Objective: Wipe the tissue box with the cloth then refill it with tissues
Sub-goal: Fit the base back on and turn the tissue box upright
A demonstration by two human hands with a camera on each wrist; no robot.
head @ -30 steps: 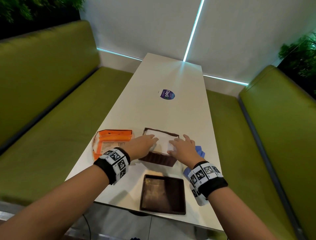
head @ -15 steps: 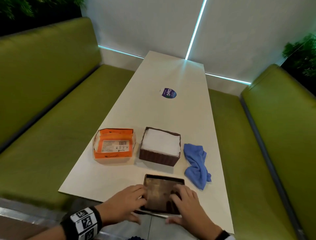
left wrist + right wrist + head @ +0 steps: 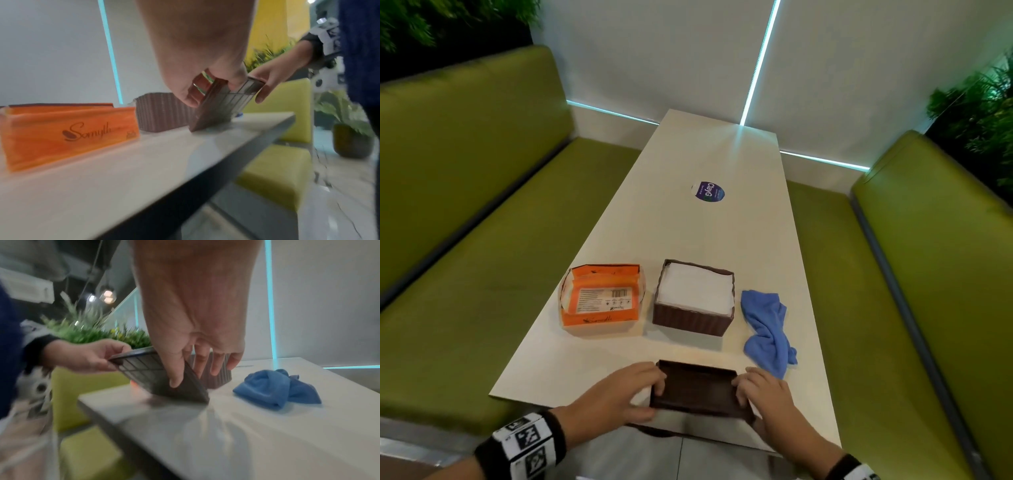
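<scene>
Brown lid [image 3: 697, 389]: a flat dark tray-like lid at the near edge of the table [image 3: 619, 260], tilted, with its far edge on the tabletop and its near edge raised; a grid of ribs shows on its underside in both wrist views.
Left hand [image 3: 616, 394]: grips the left side of the lid, fingers curled over its top edge and thumb below.
Right hand [image 3: 765, 397]: grips the right side of the lid, thumb pressed on the ribbed underside and fingers wrapped over the other face.
Tissue box [image 3: 693, 297]: brown, ribbed on its sides, open at the top, standing upright past the lid in the middle of the table's width.
Tissues [image 3: 697, 289]: a white stack fills the box up to its rim.
Cloth [image 3: 767, 330]: blue, crumpled, lying on the table just right of the box, apart from it and from the right hand.
Orange pack [image 3: 602, 294]: an opened orange tissue wrapper left of the box; its side reads "Somyth" in the left wrist view, and a barcode and lines of small print, too small to read, show inside it from the head view.
Sticker [image 3: 708, 192]: round, dark blue and white, farther up the table, printed "ClayG".
Wristbands [image 3: 524, 445]: black bands with black-and-white square marker patterns on both wrists.
Benches [image 3: 465, 212]: green upholstered seats along both long sides of the table.
</scene>
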